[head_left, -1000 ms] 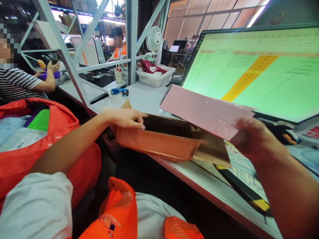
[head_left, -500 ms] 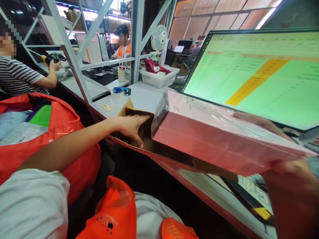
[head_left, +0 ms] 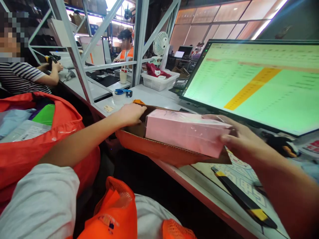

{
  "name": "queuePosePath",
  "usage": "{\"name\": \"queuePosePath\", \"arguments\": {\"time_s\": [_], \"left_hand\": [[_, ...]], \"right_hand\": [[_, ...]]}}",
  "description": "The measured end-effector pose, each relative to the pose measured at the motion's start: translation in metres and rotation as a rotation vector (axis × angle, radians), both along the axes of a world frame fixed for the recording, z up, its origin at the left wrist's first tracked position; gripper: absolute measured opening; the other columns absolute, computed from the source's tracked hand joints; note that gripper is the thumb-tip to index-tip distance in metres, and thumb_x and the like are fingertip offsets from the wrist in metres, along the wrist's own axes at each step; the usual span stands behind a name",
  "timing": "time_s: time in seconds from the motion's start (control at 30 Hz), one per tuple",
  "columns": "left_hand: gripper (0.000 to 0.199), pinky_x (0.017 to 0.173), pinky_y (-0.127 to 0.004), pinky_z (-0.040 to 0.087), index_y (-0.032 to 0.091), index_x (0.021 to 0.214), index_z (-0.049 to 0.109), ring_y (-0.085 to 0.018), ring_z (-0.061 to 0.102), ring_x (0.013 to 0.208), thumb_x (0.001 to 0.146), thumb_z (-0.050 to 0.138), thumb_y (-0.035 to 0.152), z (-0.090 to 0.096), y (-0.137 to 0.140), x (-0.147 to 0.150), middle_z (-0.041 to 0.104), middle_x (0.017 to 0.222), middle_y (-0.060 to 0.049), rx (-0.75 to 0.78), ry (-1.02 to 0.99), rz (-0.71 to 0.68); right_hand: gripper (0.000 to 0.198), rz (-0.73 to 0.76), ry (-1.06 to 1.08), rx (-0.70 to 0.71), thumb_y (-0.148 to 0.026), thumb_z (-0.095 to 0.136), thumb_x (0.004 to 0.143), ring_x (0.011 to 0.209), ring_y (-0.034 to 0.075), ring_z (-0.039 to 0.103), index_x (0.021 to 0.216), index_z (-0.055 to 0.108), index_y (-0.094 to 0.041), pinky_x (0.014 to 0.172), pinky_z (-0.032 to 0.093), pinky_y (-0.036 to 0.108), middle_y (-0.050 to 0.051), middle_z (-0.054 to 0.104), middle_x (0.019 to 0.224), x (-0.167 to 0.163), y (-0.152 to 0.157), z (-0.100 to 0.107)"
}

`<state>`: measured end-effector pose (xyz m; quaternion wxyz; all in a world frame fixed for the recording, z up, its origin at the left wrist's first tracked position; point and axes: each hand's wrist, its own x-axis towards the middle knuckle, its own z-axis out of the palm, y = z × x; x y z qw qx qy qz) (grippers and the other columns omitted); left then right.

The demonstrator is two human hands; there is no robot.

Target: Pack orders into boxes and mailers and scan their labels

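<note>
Grasping one end of the film-wrapped, rectangular pink box (head_left: pixel 183 132), our right hand (head_left: pixel 239 136) holds it partly inside the corrugated cardboard carton (head_left: pixel 152 151); our left hand (head_left: pixel 131 114), finger grip unclear, rests at the carton's opposite end, presumably steadying it. Beyond, we see a perforated plastic basket (head_left: pixel 155 83).

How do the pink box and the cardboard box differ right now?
The pink box has shiny clear wrap, while the cardboard box is bare, orange-brown corrugated board. The pink box looks closed; the cardboard box is open on top. The pink box is gripped by the right hand, partly inside the cardboard box, which has the left hand at its opposite end. Both are long and narrow.
</note>
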<state>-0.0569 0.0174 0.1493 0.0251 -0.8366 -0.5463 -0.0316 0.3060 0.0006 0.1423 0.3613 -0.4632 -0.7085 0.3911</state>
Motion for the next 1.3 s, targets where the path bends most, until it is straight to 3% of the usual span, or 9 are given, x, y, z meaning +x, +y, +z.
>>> {"name": "queuePosePath", "arguments": {"time_s": [0.1, 0.37, 0.53, 0.7, 0.8, 0.9, 1.0, 1.13, 1.3], "left_hand": [[0.056, 0.129, -0.059, 0.023, 0.014, 0.143, 0.063, -0.036, 0.061, 0.136, 0.09, 0.075, 0.027, 0.01, -0.008, 0.004, 0.071, 0.138, -0.018, 0.047, 0.112, 0.144], [0.061, 0.119, -0.03, 0.044, 0.024, 0.149, 0.061, -0.019, 0.059, 0.139, 0.093, 0.041, 0.009, 0.007, 0.014, -0.016, 0.062, 0.155, -0.002, -0.145, -0.225, -0.036], [0.049, 0.115, -0.032, 0.047, 0.02, 0.135, 0.069, -0.021, 0.064, 0.131, 0.101, 0.035, 0.021, -0.005, 0.02, -0.023, 0.071, 0.142, -0.006, -0.076, -0.383, 0.078], [0.041, 0.115, -0.041, 0.048, 0.02, 0.117, 0.078, -0.029, 0.067, 0.127, 0.1, 0.041, 0.028, -0.01, 0.017, -0.02, 0.076, 0.131, -0.009, -0.035, -0.399, 0.081], [0.037, 0.114, -0.041, 0.049, 0.02, 0.117, 0.078, -0.028, 0.069, 0.122, 0.098, 0.049, 0.034, -0.009, 0.012, -0.03, 0.078, 0.126, -0.008, 0.003, -0.567, 0.057], [0.044, 0.113, -0.042, 0.051, 0.019, 0.123, 0.074, -0.028, 0.069, 0.122, 0.1, 0.052, 0.05, -0.014, -0.004, -0.048, 0.076, 0.129, -0.01, 0.084, -0.862, 0.072], [0.063, 0.111, -0.043, 0.054, 0.02, 0.135, 0.066, -0.03, 0.063, 0.133, 0.101, 0.048, 0.068, -0.03, -0.029, -0.062, 0.068, 0.143, -0.013, 0.065, -1.043, 0.017], [0.077, 0.118, -0.044, 0.05, 0.023, 0.147, 0.057, -0.033, 0.045, 0.153, 0.092, 0.06, 0.076, -0.049, -0.052, -0.062, 0.049, 0.164, -0.013, 0.031, -0.941, -0.047], [0.055, 0.13, -0.046, 0.033, 0.027, 0.127, 0.072, -0.031, 0.044, 0.154, 0.091, 0.068, 0.068, -0.036, -0.051, -0.06, 0.046, 0.168, -0.007, 0.05, -0.623, -0.013]], "right_hand": [[0.09, -0.031, -0.068, -0.038, -0.071, 0.091, 0.055, 0.105, 0.029, 0.072, 0.13, 0.069, -0.027, 0.084, 0.062, 0.035, 0.012, 0.074, 0.126, -0.014, 0.009, -0.004], [0.092, 0.043, -0.103, 0.147, -0.075, 0.089, 0.059, 0.12, 0.035, 0.07, 0.136, 0.062, -0.031, 0.099, 0.062, 0.045, 0.011, 0.071, 0.132, -0.036, 0.003, -0.001], [0.1, 0.176, -0.399, 0.226, -0.078, 0.084, 0.063, 0.15, 0.042, 0.049, 0.148, 0.058, -0.033, 0.124, 0.043, 0.056, 0.01, 0.045, 0.167, -0.032, 0.018, -0.002], [0.087, 0.328, -0.733, 0.069, -0.084, 0.059, 0.082, 0.145, 0.041, 0.055, 0.149, 0.063, -0.029, 0.12, 0.046, 0.06, 0.01, 0.058, 0.158, -0.033, 0.033, 0.01], [0.078, 0.224, -0.694, 0.14, -0.081, 0.056, 0.086, 0.134, 0.039, 0.065, 0.139, 0.071, -0.026, 0.115, 0.052, 0.058, 0.011, 0.068, 0.147, -0.028, 0.025, 0.022], [0.065, -0.101, -0.541, 0.286, -0.079, 0.055, 0.088, 0.115, 0.036, 0.073, 0.118, 0.077, -0.026, 0.108, 0.056, 0.059, 0.01, 0.079, 0.121, -0.009, 0.015, 0.027], [0.059, -0.325, -0.344, 0.21, -0.083, 0.06, 0.084, 0.091, 0.033, 0.075, 0.101, 0.074, -0.028, 0.086, 0.064, 0.057, 0.011, 0.078, 0.095, 0.012, 0.011, 0.017], [0.063, -0.036, -0.12, 0.024, -0.082, 0.058, 0.087, 0.113, 0.033, 0.075, 0.122, 0.071, -0.031, 0.095, 0.064, 0.054, 0.01, 0.077, 0.123, 0.012, 0.008, -0.009], [0.071, 0.055, -0.365, 0.27, -0.083, 0.052, 0.09, 0.146, 0.037, 0.055, 0.137, 0.068, -0.032, 0.118, 0.049, 0.06, 0.011, 0.059, 0.156, -0.005, 0.006, -0.022]]}}
